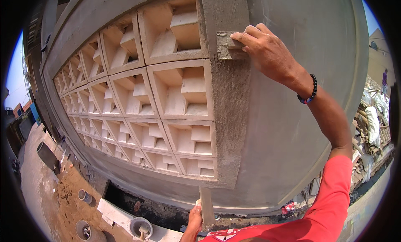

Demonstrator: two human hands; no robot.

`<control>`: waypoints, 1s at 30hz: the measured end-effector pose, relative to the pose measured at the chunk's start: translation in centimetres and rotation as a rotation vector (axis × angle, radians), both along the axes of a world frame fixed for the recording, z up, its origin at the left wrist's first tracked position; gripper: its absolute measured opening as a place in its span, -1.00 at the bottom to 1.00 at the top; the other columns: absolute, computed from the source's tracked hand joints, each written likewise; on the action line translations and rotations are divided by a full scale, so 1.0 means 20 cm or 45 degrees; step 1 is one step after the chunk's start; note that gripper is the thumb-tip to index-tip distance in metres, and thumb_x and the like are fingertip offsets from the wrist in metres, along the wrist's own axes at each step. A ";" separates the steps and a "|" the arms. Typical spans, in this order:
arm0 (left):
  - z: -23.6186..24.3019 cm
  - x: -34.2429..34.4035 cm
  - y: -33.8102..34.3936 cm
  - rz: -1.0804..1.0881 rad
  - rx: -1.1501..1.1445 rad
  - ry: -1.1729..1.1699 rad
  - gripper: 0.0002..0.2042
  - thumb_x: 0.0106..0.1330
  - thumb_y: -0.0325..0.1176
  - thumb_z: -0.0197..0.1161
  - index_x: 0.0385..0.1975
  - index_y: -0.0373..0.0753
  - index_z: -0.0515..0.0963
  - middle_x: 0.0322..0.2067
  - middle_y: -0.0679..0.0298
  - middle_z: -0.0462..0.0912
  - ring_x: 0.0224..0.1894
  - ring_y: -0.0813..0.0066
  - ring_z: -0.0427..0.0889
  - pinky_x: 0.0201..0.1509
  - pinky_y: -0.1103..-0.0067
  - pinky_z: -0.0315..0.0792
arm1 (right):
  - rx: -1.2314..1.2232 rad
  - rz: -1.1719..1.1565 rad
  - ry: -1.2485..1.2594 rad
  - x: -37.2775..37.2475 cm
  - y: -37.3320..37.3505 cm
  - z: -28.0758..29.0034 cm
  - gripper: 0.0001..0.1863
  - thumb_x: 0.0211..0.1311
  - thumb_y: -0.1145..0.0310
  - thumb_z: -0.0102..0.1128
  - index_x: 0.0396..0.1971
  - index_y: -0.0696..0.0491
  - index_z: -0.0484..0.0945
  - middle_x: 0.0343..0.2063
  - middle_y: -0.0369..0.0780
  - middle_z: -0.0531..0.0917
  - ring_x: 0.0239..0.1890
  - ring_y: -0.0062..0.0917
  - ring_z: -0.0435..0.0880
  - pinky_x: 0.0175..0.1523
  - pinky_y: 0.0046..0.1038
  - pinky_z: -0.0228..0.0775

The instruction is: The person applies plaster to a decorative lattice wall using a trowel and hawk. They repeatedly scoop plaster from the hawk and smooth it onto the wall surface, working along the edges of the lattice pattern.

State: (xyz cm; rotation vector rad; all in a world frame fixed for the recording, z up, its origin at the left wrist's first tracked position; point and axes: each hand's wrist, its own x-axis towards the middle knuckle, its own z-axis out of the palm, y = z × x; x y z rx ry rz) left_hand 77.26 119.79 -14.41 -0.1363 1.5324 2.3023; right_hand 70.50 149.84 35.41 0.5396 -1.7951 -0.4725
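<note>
My right hand (pixel 261 45) is raised to the upper wall and closed on a small rectangular mortar-smeared float (pixel 224 46), its flat face against the grey plaster strip (pixel 227 116). Below the float, that strip looks rough and darker than the smooth plaster to its right. Down at the bottom middle, my left hand (pixel 194 219) grips the edge of a narrow upright grey board (pixel 206 205), held low in front of the wall. Left of the strip are rows of cream ventilation blocks (pixel 179 87) set into the wall.
A dark trench (pixel 158 212) runs along the wall's foot. Beside it lies a pale slab (pixel 115 212), with a bucket holding a trowel (pixel 143 230) and more buckets (pixel 85 196) on the sandy ground. Bamboo and white sacks (pixel 372 125) are piled at right; a person (pixel 384 80) stands beyond.
</note>
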 end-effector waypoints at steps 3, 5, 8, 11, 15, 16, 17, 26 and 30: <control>-0.02 -0.03 0.00 0.010 0.084 0.002 -0.60 0.45 -0.09 -0.05 0.00 -0.32 0.44 -0.21 0.24 0.56 -0.21 0.50 0.51 -0.13 0.52 0.41 | -0.063 0.137 0.166 0.13 -0.02 0.14 -0.68 0.10 0.58 0.11 -0.09 0.08 0.53 -0.29 -0.22 0.58 -0.28 -0.36 0.49 -0.12 -0.41 0.46; -0.07 -0.04 -0.03 -0.007 0.035 -0.038 -0.64 0.46 -0.15 -0.06 -0.03 -0.33 0.44 -0.21 0.23 0.56 -0.21 0.50 0.50 -0.12 0.51 0.40 | -0.554 0.137 0.138 0.06 0.08 0.40 -0.67 0.14 0.54 0.14 -0.05 0.09 0.52 -0.26 -0.17 0.60 -0.14 -0.33 0.54 -0.04 -0.35 0.41; -0.09 -0.07 0.02 -0.133 0.061 -0.055 -0.67 0.46 -0.20 -0.08 -0.04 -0.33 0.44 -0.22 0.22 0.55 -0.18 0.50 0.49 -0.09 0.51 0.39 | -0.505 -0.048 0.246 0.20 -0.09 0.77 -0.75 0.14 0.59 -0.02 -0.20 0.24 0.58 -0.28 0.01 0.66 -0.29 -0.32 0.66 -0.19 -0.33 0.48; -0.11 -0.06 0.03 -0.143 0.092 -0.044 -0.65 0.45 -0.16 -0.07 -0.04 -0.33 0.44 -0.20 0.21 0.56 -0.17 0.49 0.49 -0.08 0.52 0.39 | -0.009 0.052 0.329 0.09 0.06 0.92 -0.67 0.16 0.62 -0.08 -0.08 0.24 0.53 -0.22 -0.02 0.65 -0.19 -0.40 0.64 -0.08 -0.34 0.48; -0.11 -0.01 -0.04 -0.139 -0.001 -0.119 -0.60 0.42 -0.09 -0.01 0.00 -0.32 0.43 -0.15 0.22 0.56 -0.11 0.47 0.49 -0.01 0.49 0.36 | -0.061 0.057 0.200 -0.07 0.07 0.43 -0.64 0.13 0.56 0.08 -0.01 0.13 0.49 -0.24 -0.14 0.60 -0.16 -0.38 0.56 -0.05 -0.38 0.44; -0.11 -0.01 -0.03 -0.128 0.047 -0.103 -0.59 0.42 -0.07 0.00 0.01 -0.32 0.44 -0.15 0.22 0.56 -0.10 0.47 0.48 0.01 0.48 0.35 | -0.070 -0.008 0.216 -0.04 0.04 0.23 -0.63 0.12 0.53 0.17 -0.02 0.08 0.50 -0.28 -0.18 0.59 -0.17 -0.36 0.53 -0.08 -0.41 0.42; -0.12 0.00 -0.03 -0.107 0.095 -0.087 -0.57 0.41 -0.06 0.01 0.01 -0.31 0.44 -0.15 0.23 0.56 -0.09 0.47 0.48 0.02 0.47 0.35 | -0.091 0.006 0.151 -0.02 -0.02 0.04 -0.64 0.10 0.57 0.17 -0.05 0.05 0.52 -0.30 -0.22 0.58 -0.22 -0.38 0.51 -0.10 -0.40 0.45; -0.13 0.02 -0.21 -0.112 0.033 -0.034 -0.59 0.43 -0.07 -0.02 0.01 -0.30 0.45 -0.15 0.26 0.57 -0.11 0.52 0.46 -0.01 0.50 0.34 | -0.928 0.502 -0.131 0.15 -0.01 -0.13 -0.70 0.23 0.48 0.10 -0.03 0.17 0.45 -0.23 -0.18 0.61 -0.18 -0.48 0.61 -0.08 -0.45 0.54; -0.06 0.06 -0.22 -0.148 0.072 -0.021 -0.59 0.44 -0.09 -0.04 0.04 -0.30 0.44 -0.15 0.25 0.57 -0.10 0.52 0.46 0.00 0.52 0.34 | -1.403 0.807 -0.179 0.09 0.13 0.30 -0.65 0.32 0.43 0.03 0.05 0.26 0.33 -0.20 -0.14 0.60 -0.17 -0.47 0.64 -0.21 -0.43 0.59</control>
